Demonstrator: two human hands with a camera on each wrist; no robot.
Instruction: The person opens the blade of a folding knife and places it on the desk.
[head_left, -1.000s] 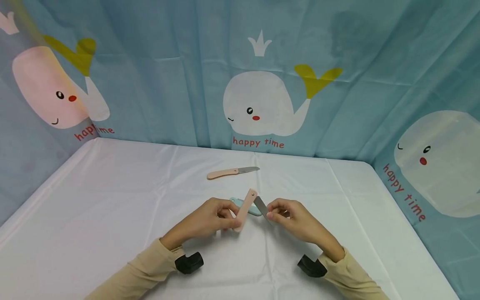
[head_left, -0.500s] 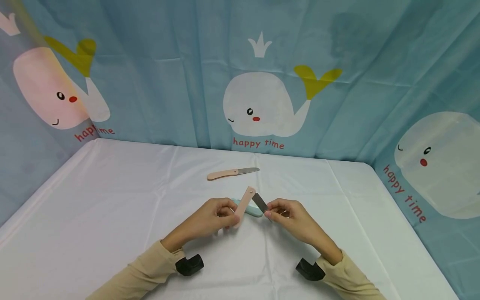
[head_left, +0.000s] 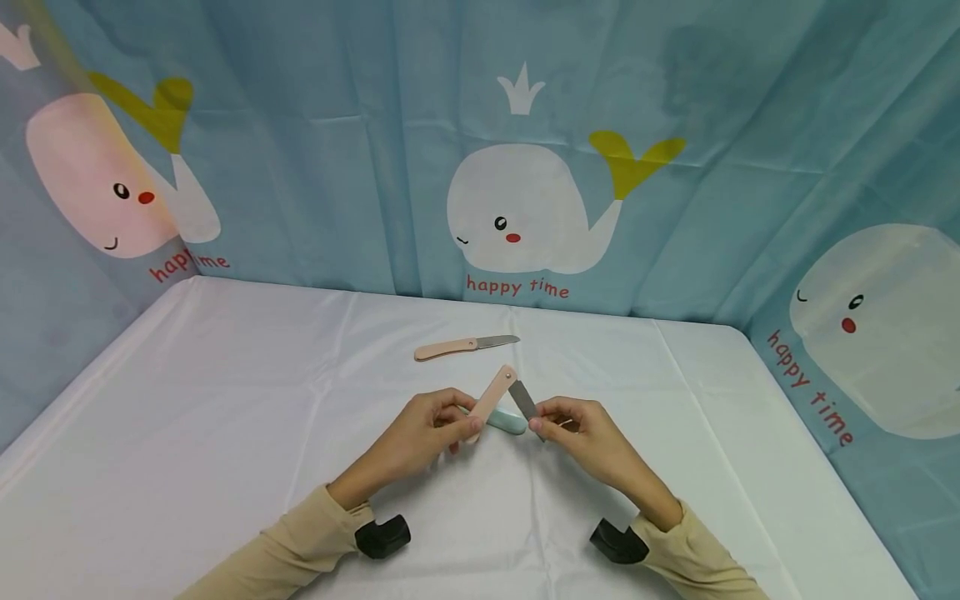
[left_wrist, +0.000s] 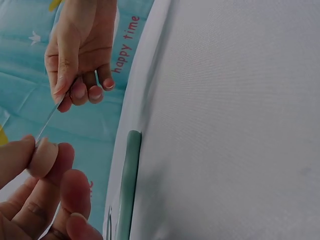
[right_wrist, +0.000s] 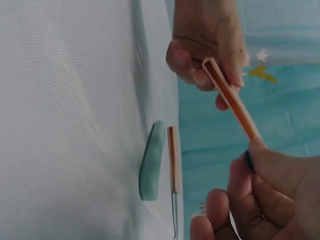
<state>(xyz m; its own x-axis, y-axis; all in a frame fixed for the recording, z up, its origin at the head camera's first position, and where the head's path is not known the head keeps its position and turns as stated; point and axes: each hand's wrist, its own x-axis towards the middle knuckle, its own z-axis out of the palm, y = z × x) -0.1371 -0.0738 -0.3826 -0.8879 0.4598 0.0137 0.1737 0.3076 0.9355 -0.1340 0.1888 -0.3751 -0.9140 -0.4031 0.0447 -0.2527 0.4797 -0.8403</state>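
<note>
Between the two hands is a partly unfolded folding knife with a pale pink handle [head_left: 493, 393] and a grey blade [head_left: 523, 399], its pivot pointing away from me. My left hand [head_left: 429, 430] pinches the handle near its butt between thumb and fingers. The blade is pinched near its tip by my right hand [head_left: 585, 432]. Seen from the right wrist, the handle's slot [right_wrist: 232, 102] is orange-brown inside. Below the held knife, a mint-green folding knife [head_left: 507, 421] lies on the table, partly hidden in the head view by the left hand and the pink handle.
Farther back on the white-covered table [head_left: 225, 400] lies a second pink-handled folding knife [head_left: 446, 350], unfolded, blade towards the right. A blue curtain [head_left: 337, 167] with whale prints encloses the back and sides of the table. Black wrist mounts [head_left: 383, 537] sit at both sleeves.
The held knife's pivot end and my left hand have shifted slightly up and away from me. The right hand keeps nearly the same place on the blade. The knives on the table stay put.
</note>
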